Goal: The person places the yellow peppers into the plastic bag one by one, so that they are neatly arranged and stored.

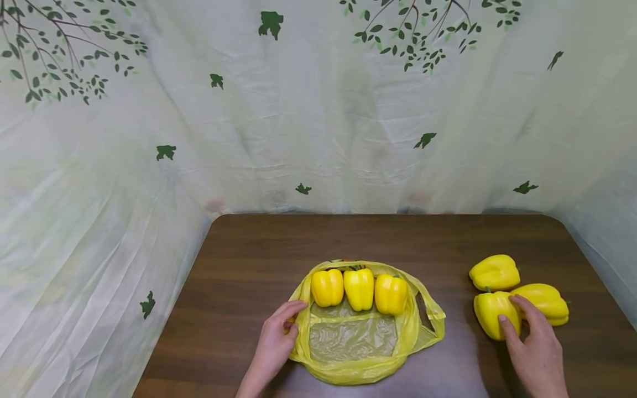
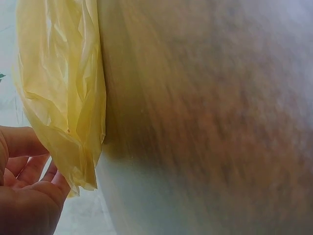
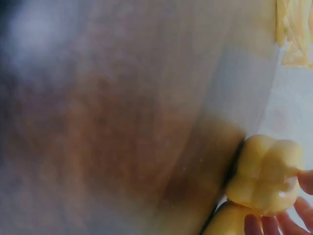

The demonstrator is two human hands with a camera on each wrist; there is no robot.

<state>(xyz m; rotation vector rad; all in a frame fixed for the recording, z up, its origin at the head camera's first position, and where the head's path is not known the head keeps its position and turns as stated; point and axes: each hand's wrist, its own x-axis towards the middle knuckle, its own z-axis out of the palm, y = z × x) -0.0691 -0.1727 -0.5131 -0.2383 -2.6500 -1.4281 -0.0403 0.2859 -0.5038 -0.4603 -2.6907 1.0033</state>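
Note:
A yellow plastic bag (image 1: 355,371) lies spread open on the table, with three yellow bell peppers (image 1: 359,289) in a row along its far side. At the bag's left rim, my left hand (image 1: 276,338) holds the plastic between thumb and fingers; the left wrist view shows the crumpled bag edge (image 2: 68,98) beside the fingers. On the right, my right hand (image 1: 536,349) grips the nearest yellow bell pepper (image 1: 490,315), thumb on the near side and fingers over the far side. Up close, that pepper (image 3: 266,174) appears between the thumb and fingers in the right wrist view.
Two more yellow bell peppers lie beside the gripped one: one behind it (image 1: 495,272) and one to its right (image 1: 544,303). The brown wooden table (image 1: 259,243) ends at a pale leaf-patterned curtain (image 1: 308,127). A bag handle loop (image 1: 438,316) points right.

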